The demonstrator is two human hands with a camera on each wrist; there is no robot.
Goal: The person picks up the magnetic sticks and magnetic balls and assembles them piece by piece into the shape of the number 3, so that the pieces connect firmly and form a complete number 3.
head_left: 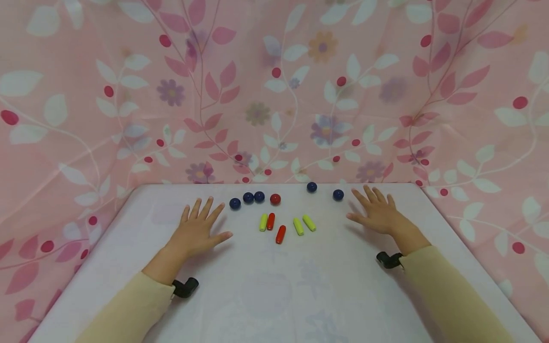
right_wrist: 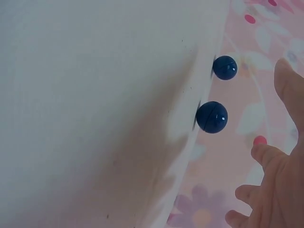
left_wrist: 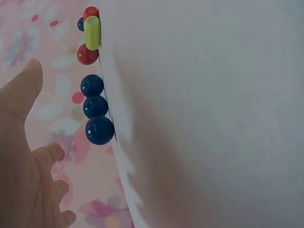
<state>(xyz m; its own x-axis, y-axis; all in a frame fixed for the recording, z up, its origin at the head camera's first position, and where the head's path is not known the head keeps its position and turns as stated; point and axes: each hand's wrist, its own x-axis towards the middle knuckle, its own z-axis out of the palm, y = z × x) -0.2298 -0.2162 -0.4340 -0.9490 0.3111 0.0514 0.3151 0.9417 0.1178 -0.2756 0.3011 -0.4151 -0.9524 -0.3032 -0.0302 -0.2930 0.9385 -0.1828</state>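
Note:
My left hand (head_left: 195,233) hovers over the left part of the table with its fingers spread, holding nothing. Nearest to it are several dark blue balls (head_left: 248,197) in a short row, with a red ball (head_left: 275,199) at the row's right end. On the other side, my right hand (head_left: 377,212) is also spread and holds nothing; a blue ball (head_left: 338,195) lies just left of its fingers, and another blue ball (head_left: 311,187) sits farther back. Between the hands lie two red sticks (head_left: 280,234) and three yellow-green sticks, one of them upright-looking (left_wrist: 92,33) in the left wrist view.
A white-covered table (head_left: 266,295) carries everything. Behind it and along both sides hangs a pink cloth (head_left: 266,95) printed with leaves and flowers. Each wrist wears a small black device (head_left: 186,287) below the beige sleeve (head_left: 128,309).

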